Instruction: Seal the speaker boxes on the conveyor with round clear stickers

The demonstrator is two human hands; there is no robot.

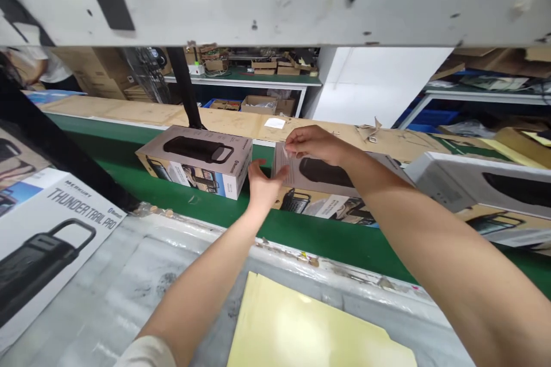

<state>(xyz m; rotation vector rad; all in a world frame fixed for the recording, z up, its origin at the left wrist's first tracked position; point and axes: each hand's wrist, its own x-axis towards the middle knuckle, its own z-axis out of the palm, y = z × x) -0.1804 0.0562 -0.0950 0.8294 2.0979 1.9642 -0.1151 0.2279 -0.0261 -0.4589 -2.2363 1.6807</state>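
Observation:
A speaker box (344, 180) with a dark speaker printed on its top lies on the green conveyor belt (206, 212). My left hand (263, 184) is at its left end, fingers apart, with the thumb at the box's edge. Above the same box's left top corner, my right hand (312, 145) is closed in a pinch. Something small and pale shows at its fingertips, too small to name. Just left of my left hand sits a second speaker box (196, 160) of the same print.
Farther right on the belt is another box (495, 195) with a raised pale flap. A Thunder Trail Pro box (55, 246) stands at the near left. Yellow sheet (314, 327) lies on the plastic-covered bench. A white beam (275, 3) crosses overhead; a black post (185, 89) rises behind the belt.

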